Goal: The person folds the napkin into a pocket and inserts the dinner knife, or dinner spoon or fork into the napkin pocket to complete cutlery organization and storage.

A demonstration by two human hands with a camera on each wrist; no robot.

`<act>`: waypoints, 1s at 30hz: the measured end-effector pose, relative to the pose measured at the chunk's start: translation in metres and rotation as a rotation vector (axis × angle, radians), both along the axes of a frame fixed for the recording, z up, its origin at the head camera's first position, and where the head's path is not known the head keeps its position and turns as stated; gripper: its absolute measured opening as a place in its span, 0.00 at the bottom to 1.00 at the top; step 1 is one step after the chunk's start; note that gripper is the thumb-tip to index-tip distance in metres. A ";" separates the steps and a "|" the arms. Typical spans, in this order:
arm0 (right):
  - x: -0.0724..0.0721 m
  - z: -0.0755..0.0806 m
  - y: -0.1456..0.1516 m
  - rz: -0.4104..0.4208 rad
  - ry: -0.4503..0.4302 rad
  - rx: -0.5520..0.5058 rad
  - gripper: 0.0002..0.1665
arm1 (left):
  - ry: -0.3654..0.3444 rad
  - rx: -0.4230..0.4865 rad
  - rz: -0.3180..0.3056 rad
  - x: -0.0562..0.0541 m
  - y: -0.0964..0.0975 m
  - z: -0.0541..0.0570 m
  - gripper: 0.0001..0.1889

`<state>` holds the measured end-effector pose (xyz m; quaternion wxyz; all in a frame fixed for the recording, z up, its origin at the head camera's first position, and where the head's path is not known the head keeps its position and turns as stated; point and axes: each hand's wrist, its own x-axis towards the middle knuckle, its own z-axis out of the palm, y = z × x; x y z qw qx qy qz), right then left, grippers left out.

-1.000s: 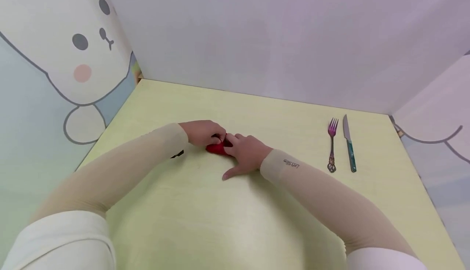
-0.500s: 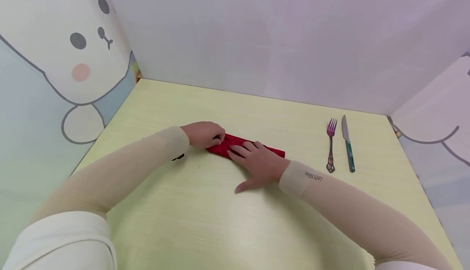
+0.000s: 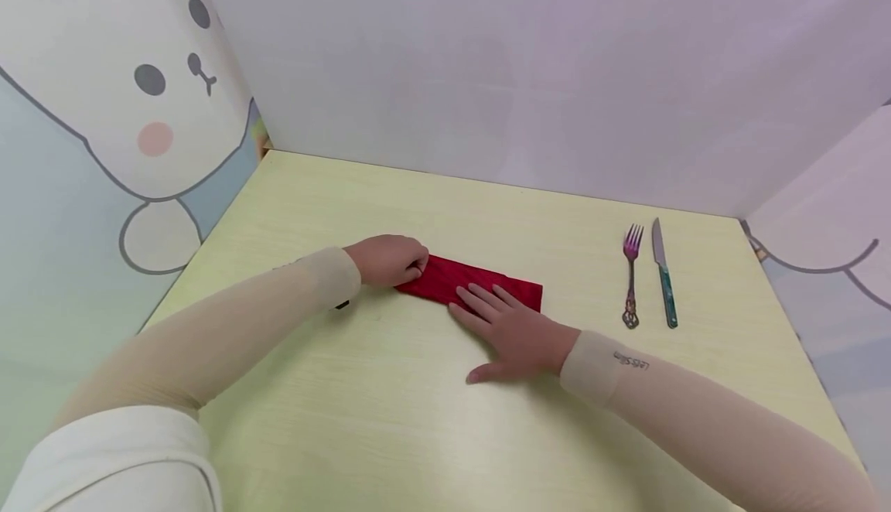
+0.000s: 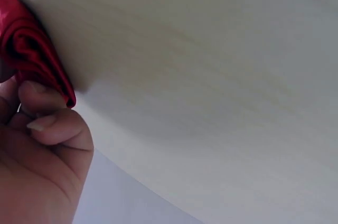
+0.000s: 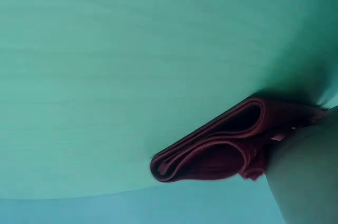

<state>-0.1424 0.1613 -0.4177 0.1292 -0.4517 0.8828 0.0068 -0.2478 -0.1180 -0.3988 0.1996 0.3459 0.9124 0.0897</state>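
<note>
A red satiny cloth napkin (image 3: pixel 445 280), folded into a long narrow strip, lies slantwise on the table. My left hand (image 3: pixel 388 259) pinches its left end with curled fingers. In the left wrist view the folded end of the napkin (image 4: pixel 37 49) shows stacked layers against the fingertips. Toward the other end, my right hand (image 3: pixel 518 338) lies flat, its straight fingers resting on the napkin's near edge and the thumb spread out on the table. Open loops of the folded layers of the napkin (image 5: pixel 211 155) face the right wrist camera.
To the right, a fork (image 3: pixel 631 272) with purplish tines lies beside a knife (image 3: pixel 664 272) with a green handle. The pale yellow table (image 3: pixel 362 404) meets a whitish wall (image 3: pixel 487 71) at the back. Cartoon-printed panels stand at both sides.
My right hand has slid rightward and nearer along the napkin, from beside the left hand, uncovering the strip. The left hand keeps hold of the left end. Fork and knife stay put.
</note>
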 end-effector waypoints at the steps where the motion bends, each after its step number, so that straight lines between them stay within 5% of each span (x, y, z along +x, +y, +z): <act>1: 0.003 0.001 0.004 -0.004 -0.006 -0.004 0.62 | -0.003 0.006 0.003 0.000 -0.001 0.000 0.06; 10: 0.006 0.006 0.037 -0.079 0.096 -0.107 0.59 | 0.004 0.034 0.050 0.009 -0.003 0.000 0.06; 19: 0.004 -0.009 0.046 0.010 0.121 -0.082 0.60 | -0.030 0.079 0.167 0.019 -0.002 0.000 0.06; 24: 0.002 -0.007 0.044 0.027 0.161 -0.154 0.59 | 0.076 0.104 0.162 0.028 -0.002 0.003 0.04; 30: 0.005 -0.004 0.027 -0.042 0.134 -0.191 0.60 | 0.281 0.094 0.049 0.052 -0.001 0.015 0.08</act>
